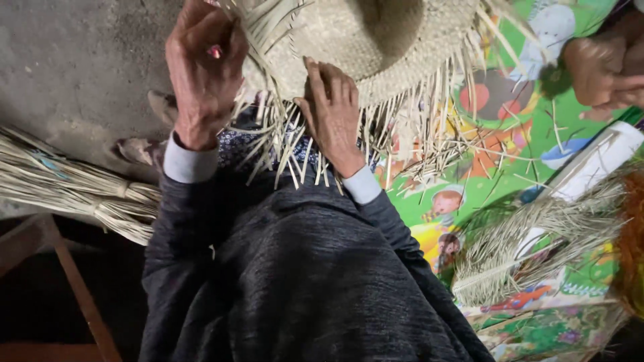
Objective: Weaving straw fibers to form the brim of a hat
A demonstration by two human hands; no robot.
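Clearly left hand [204,67] pinches straw hat [362,47] brim; right hand [332,110] presses flat.

Half-woven straw hat [376,47], pale tan, lying brim-up across the lap. Crown tightly plaited; brim edge unfinished, loose flat straw strips [402,127] fanning outward and down. Top apparently cut off by the frame.

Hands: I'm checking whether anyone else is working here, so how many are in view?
3: left hand and right hand on the straw hat; another person's hand at upper right. Others may be hidden.
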